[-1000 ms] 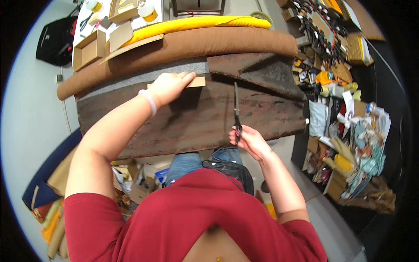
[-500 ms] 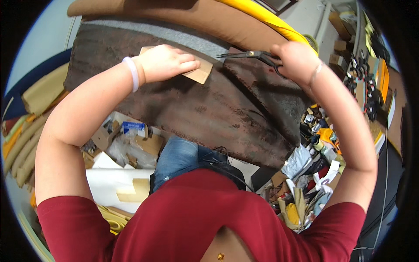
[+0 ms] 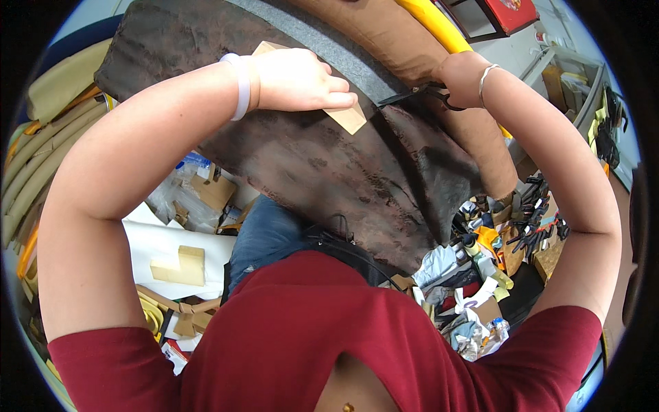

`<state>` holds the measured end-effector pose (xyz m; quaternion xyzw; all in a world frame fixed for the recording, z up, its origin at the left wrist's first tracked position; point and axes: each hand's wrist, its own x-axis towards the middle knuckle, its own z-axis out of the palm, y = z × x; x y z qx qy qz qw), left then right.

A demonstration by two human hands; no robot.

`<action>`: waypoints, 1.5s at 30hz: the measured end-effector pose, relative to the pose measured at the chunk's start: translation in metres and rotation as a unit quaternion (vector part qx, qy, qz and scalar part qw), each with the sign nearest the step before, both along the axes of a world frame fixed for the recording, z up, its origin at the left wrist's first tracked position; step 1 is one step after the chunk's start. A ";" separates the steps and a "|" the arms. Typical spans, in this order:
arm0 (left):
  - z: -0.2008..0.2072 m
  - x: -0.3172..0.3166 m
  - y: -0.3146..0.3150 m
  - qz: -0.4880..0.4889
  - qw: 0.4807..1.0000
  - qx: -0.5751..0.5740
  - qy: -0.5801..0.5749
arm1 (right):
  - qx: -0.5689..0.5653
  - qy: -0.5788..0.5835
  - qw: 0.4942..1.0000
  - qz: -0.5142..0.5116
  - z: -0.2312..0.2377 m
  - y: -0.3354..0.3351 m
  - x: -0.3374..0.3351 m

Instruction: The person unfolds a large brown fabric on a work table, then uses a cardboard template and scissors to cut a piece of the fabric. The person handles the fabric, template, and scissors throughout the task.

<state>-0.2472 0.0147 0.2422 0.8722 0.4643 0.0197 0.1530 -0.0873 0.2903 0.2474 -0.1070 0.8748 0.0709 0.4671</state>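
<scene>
My left hand (image 3: pixel 298 79) lies on a flat tan strip of board or wood (image 3: pixel 349 119), its fingers bent over it. The strip rests on a dark brown mottled, leather-like sheet (image 3: pixel 302 158). Black scissors (image 3: pixel 405 96) are held in my right hand (image 3: pixel 463 79), with fingers closed around the handles. Their blades point left, at the sheet's far edge near the end of the strip. From there a dark fold or slit runs toward me, and a flap of the sheet lies to its right. How far apart the blades are is hard to see.
Beyond the sheet lie a grey strip of material (image 3: pixel 309 31) and a long brown roll (image 3: pixel 384 38), with a yellow roll (image 3: pixel 429 20) behind. More rolls (image 3: pixel 62 144) stand at left. Scraps (image 3: pixel 473 275) pile up at lower right. White sheets (image 3: pixel 178 240) and boxes sit at lower left.
The view has turned, so the sheet and both hands appear shifted. My right hand with the scissors now sits over the brown roll's near edge. My left hand still rests on the tan strip.
</scene>
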 end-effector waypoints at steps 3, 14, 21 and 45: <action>0.001 0.002 -0.003 0.007 1.000 0.009 0.003 | -0.043 0.015 0.999 -0.028 -0.003 0.005 0.001; -0.003 0.000 -0.002 -0.004 0.999 0.022 0.023 | -0.103 0.014 0.994 -0.032 -0.018 0.019 -0.003; -0.004 -0.001 -0.002 -0.002 0.999 0.022 0.025 | -0.096 -0.026 0.995 -0.011 -0.027 0.020 -0.015; -0.003 0.001 0.004 -0.002 0.998 0.050 0.027 | -0.053 -0.092 0.994 0.008 -0.035 -0.001 -0.041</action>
